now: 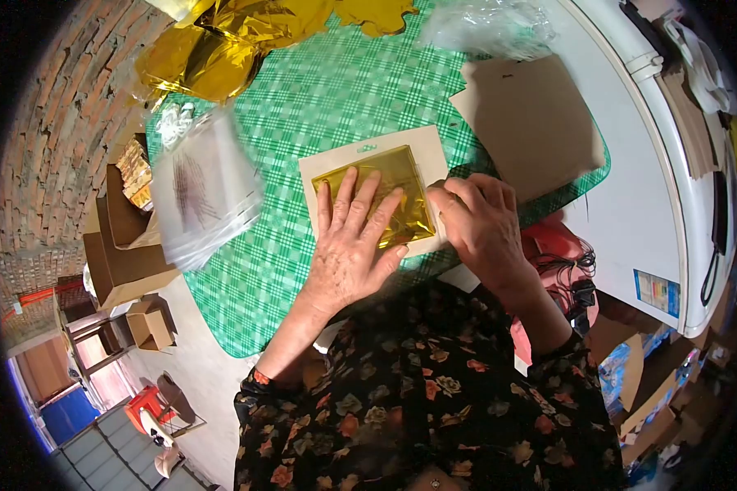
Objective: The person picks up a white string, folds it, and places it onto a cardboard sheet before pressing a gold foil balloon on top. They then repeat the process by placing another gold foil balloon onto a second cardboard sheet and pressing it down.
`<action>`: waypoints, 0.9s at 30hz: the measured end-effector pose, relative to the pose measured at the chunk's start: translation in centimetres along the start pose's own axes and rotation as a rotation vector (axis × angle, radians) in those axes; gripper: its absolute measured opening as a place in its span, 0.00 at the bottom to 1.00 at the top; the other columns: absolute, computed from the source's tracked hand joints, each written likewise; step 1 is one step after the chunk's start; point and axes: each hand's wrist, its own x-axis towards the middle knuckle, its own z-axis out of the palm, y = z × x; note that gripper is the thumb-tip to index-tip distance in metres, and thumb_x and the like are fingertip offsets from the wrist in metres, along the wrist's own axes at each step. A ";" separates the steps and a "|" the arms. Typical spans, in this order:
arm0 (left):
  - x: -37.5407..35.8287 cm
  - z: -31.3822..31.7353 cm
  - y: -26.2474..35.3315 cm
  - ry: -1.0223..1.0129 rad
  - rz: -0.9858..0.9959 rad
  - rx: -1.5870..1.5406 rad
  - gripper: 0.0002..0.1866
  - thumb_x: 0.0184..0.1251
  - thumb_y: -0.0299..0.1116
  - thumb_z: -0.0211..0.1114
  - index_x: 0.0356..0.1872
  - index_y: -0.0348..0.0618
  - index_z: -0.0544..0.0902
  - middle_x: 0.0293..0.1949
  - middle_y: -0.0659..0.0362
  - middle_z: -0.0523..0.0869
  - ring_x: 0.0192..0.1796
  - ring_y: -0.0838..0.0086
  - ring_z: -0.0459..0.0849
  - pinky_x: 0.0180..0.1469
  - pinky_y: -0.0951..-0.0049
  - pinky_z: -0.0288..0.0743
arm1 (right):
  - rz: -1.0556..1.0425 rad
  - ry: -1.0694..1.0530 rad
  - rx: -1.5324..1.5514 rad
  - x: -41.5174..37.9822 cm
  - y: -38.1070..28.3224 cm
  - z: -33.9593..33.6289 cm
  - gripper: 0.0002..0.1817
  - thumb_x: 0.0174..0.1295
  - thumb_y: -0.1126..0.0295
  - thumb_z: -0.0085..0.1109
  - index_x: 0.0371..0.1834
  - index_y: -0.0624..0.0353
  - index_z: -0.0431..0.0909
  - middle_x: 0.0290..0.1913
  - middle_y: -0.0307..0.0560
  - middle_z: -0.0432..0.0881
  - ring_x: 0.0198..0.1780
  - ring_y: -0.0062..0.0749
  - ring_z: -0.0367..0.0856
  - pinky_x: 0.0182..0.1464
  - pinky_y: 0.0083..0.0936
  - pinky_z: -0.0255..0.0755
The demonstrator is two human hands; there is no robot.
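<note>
On the green checked tablecloth (303,106) lies a cream card (425,146) with a folded square of shiny gold foil (418,216) on it. My left hand (352,225) rests flat on the foil, fingers spread and thumb out to the side. At the card's right edge is my right hand (477,214), its fingers curled in; whatever they may hold is hidden. Small green print shows near the card's top edge.
A stack of clear plastic bags (209,180) lies at the left, brown card sheets (532,123) at the right. Crumpled gold foil (221,45) and clear plastic (487,29) are at the far edge. A white appliance (630,188) stands right; cardboard boxes (127,262) stand left.
</note>
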 end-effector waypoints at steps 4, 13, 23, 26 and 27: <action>-0.1 0.3 0.0 -0.013 0.010 0.061 0.32 0.80 0.52 0.61 0.80 0.52 0.75 0.85 0.46 0.64 0.88 0.41 0.55 0.87 0.30 0.39 | 0.001 -0.022 0.005 0.1 0.1 0.0 0.25 0.57 0.73 0.69 0.61 0.52 0.83 0.55 0.40 0.79 0.61 0.43 0.77 0.67 0.47 0.67; 0.1 0.3 0.5 0.004 -0.007 0.071 0.29 0.81 0.50 0.61 0.78 0.53 0.78 0.84 0.48 0.67 0.88 0.44 0.56 0.88 0.34 0.39 | -0.074 -0.023 0.002 -0.2 0.0 0.1 0.25 0.62 0.72 0.64 0.65 0.58 0.82 0.60 0.43 0.79 0.62 0.44 0.77 0.68 0.47 0.66; -1.5 -2.3 -0.9 0.184 -0.112 -0.032 0.31 0.76 0.44 0.67 0.76 0.45 0.77 0.81 0.47 0.69 0.87 0.47 0.59 0.88 0.36 0.42 | -0.128 -0.010 -0.121 -0.4 -0.7 0.7 0.24 0.65 0.70 0.62 0.65 0.59 0.82 0.61 0.44 0.78 0.64 0.43 0.76 0.68 0.48 0.66; -4.6 -3.2 -2.1 0.202 -0.147 -0.061 0.34 0.72 0.43 0.72 0.77 0.43 0.76 0.81 0.45 0.69 0.86 0.44 0.61 0.87 0.37 0.47 | -0.131 0.001 -0.170 -0.6 -0.6 0.9 0.24 0.63 0.70 0.65 0.64 0.56 0.83 0.61 0.42 0.79 0.64 0.42 0.76 0.67 0.47 0.66; -5.6 -3.3 -2.3 0.198 -0.164 -0.075 0.35 0.71 0.43 0.73 0.77 0.43 0.76 0.81 0.45 0.69 0.86 0.43 0.61 0.87 0.38 0.49 | -0.130 0.001 -0.178 -0.5 -0.5 0.9 0.24 0.63 0.70 0.65 0.64 0.56 0.83 0.61 0.41 0.79 0.64 0.41 0.76 0.67 0.47 0.66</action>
